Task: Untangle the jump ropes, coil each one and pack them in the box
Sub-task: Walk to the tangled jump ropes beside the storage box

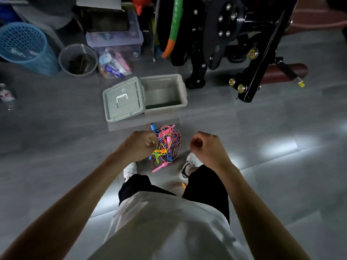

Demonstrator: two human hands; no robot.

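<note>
A tangled heap of jump ropes (165, 145) in pink, blue, yellow, green and orange lies on the grey floor between my feet. My left hand (138, 145) is at the heap's left edge with a green cord between its curled fingers. My right hand (205, 145) hovers to the right of the heap, fingers curled into a loose fist, and nothing shows in it. A pink handle (159, 168) sticks out at the heap's near side. The open grey box (180, 85) stands just beyond the heap, its lid (124, 99) lying flat beside it on the left.
Black exercise equipment (244, 44) with a padded bench stands at the back right. At the back left are a blue mesh basket (26, 47), a grey bucket (78, 59), a clear storage bin (114, 34) and a plastic bag (114, 66). A bottle (6, 96) lies at far left.
</note>
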